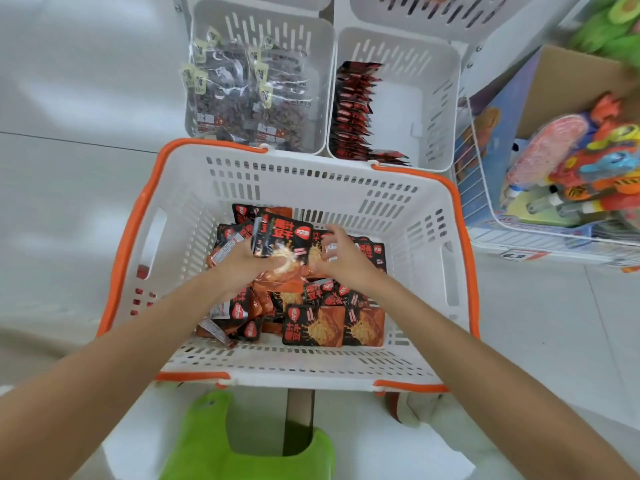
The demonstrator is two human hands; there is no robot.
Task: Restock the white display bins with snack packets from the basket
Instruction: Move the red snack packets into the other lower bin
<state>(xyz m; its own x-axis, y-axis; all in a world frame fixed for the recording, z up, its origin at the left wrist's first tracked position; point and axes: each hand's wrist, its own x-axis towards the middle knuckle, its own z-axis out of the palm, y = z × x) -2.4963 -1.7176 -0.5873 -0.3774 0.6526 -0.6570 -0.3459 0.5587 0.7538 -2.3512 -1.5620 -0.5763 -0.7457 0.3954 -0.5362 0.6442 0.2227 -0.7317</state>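
Nearest me, bottom edge: green cloth (214, 441), blurred, can't tell what it is. Both my forearms reach fwd over it into the basket (298, 374), which is white w/ orange rim and slotted walls.

Basket floor: loose heap of packets (313, 325), black/orange, noodle-like print, lying flat and overlapping, some face down w/ silver backs showing. The heap fills the middle and near part; the floor along the right wall is bare.

L hand (242, 265): fingers curled round a bunch (284, 237) of the same packets, held upright-ish above the heap, printed faces toward me.

R hand (341, 258): just right of the bunch, fingers spread and bent, tips at a silver-backed packet. Can't tell if it pinches it or only touches.

Beyond the far rim, two white bins side by side. L bin (322, 81): clear bags (242, 98) of brown pieces w/ pale tags, stacked nearly to the front wall. R bin (433, 98): row of red/black packs (353, 112) standing on edge against its left wall; the rest of its floor is bare. More white bins above, cut off by the frame.

Far right: wire rack (485, 188) holding bright toys (588, 168); tag (516, 255) on its front reads 6.9. Pale floor all round.
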